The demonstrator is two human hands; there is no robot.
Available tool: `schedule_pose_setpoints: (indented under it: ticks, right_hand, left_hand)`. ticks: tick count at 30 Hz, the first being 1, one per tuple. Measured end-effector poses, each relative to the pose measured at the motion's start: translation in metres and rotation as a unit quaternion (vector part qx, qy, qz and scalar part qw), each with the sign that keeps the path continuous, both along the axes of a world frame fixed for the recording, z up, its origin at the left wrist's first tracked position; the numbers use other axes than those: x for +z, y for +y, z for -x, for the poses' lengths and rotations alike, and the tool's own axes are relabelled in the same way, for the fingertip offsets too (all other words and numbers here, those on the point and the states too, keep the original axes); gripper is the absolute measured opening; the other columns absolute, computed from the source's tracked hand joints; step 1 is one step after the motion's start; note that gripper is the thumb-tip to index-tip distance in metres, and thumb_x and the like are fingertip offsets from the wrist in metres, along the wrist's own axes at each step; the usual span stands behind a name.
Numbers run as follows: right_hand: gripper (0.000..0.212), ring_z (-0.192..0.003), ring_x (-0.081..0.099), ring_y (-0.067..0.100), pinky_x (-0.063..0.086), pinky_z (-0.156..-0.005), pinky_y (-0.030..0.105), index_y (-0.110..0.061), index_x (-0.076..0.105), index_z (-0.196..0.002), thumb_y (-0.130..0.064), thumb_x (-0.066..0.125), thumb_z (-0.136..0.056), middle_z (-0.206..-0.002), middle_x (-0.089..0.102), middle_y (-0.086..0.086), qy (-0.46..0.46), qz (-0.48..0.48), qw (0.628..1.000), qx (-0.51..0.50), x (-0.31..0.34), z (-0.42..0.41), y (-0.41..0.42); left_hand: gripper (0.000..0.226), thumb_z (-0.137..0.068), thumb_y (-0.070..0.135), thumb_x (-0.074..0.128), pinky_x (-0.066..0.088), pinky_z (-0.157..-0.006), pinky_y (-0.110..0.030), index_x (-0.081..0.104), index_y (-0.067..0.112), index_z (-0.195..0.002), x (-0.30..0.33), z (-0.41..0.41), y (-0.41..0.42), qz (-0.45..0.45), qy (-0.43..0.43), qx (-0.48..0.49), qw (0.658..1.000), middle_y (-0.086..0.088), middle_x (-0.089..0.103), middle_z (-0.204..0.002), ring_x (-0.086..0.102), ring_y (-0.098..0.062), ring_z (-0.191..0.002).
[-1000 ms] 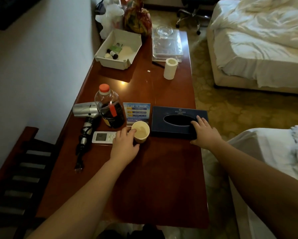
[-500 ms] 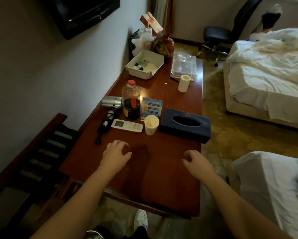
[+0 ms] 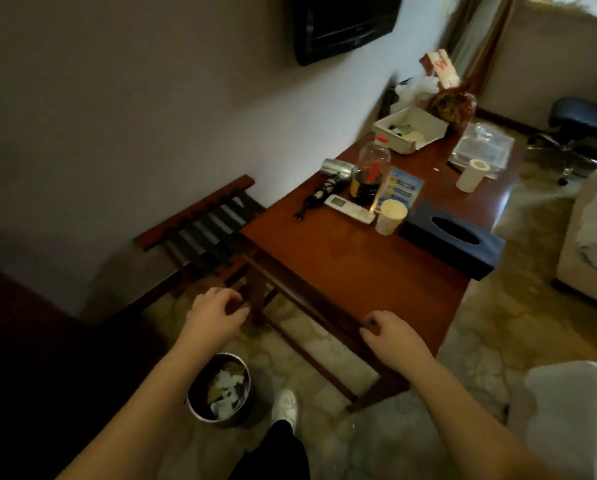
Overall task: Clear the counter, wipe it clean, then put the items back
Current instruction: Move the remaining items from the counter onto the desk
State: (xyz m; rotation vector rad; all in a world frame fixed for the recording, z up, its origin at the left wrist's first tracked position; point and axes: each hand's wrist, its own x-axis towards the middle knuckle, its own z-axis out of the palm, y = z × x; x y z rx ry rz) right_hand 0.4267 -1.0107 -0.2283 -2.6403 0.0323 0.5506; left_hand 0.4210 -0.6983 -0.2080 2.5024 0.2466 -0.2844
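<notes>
Hands (image 3: 217, 315) off counter (image 3: 352, 268), empty

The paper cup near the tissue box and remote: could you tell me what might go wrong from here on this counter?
1. The paper cup stands beside the remote; a knock while clearing could tip it, and if it holds liquid, wet the remote.
2. The tissue box sits at the counter edge, overhanging slightly, and could be nudged off.
3. The hair dryer cord trails loose and might snag nearby items when lifted.

Reddish-brown counter (image 3: 342, 258); navy tissue box (image 3: 453, 239); cream cup (image 3: 390, 216); orange-capped bottle (image 3: 371, 168); white shoe (image 3: 285, 405).
</notes>
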Motion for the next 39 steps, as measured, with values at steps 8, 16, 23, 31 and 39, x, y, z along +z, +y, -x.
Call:
schedule_pose_setpoints:
  ticks: [8,16,23,31,39]
  right_hand:
    - [0.035,-0.085,0.06,0.007,0.051,-0.07,0.024,-0.022,0.054,-0.127,-0.039,0.049,-0.096,-0.123,0.056,-0.005,-0.012,-0.008,0.983,0.181,0.029,0.019,0.139]
    - [0.036,-0.106,0.056,0.011,0.046,-0.081,0.023,-0.023,0.054,-0.127,-0.039,0.051,-0.095,-0.127,0.054,-0.006,-0.079,-0.051,0.951,0.296,0.065,0.066,0.316]
    - [0.033,-0.098,0.055,0.003,0.044,-0.077,0.017,-0.025,0.055,-0.126,-0.039,0.049,-0.097,-0.122,0.056,-0.01,-0.109,-0.113,0.911,0.381,0.107,0.13,0.474]
    - [0.026,-0.093,0.056,-0.001,0.044,-0.069,0.016,-0.031,0.057,-0.119,-0.04,0.05,-0.096,-0.104,0.056,-0.019,-0.135,-0.174,0.856,0.468,0.166,0.185,0.618]
    - [0.023,-0.092,0.057,0.013,0.042,-0.076,0.028,-0.022,0.063,-0.111,-0.034,0.054,-0.093,-0.1,0.063,-0.006,-0.213,-0.198,0.822,0.49,0.236,0.211,0.721]
  left_hand:
    - [0.034,-0.093,0.041,0.058,0.049,-0.089,-0.036,0.061,0.022,-0.121,0.032,0.118,0.118,0.01,-0.015,0.187,0.982,0.004,0.053,-0.121,0.053,-0.015,-0.106]
    - [0.029,-0.095,0.038,0.056,0.041,-0.058,-0.019,0.06,0.023,-0.12,0.07,0.231,0.235,0.017,-0.074,0.343,0.936,0.007,0.055,-0.112,0.056,-0.007,-0.087]
    - [0.025,-0.097,0.036,0.053,0.044,-0.063,-0.02,0.059,0.024,-0.118,0.117,0.328,0.352,0.046,-0.137,0.389,0.91,0.008,0.055,-0.109,0.056,-0.006,-0.088]
    - [0.017,-0.096,0.033,0.054,0.05,-0.072,-0.028,0.061,0.025,-0.109,0.161,0.414,0.481,0.038,-0.191,0.444,0.875,0.006,0.056,-0.11,0.057,-0.008,-0.09]
    - [0.017,-0.092,0.029,0.059,0.044,-0.072,-0.032,0.066,0.017,-0.101,0.198,0.454,0.582,-0.022,-0.237,0.507,0.828,-0.003,0.064,-0.101,0.059,-0.019,-0.089]
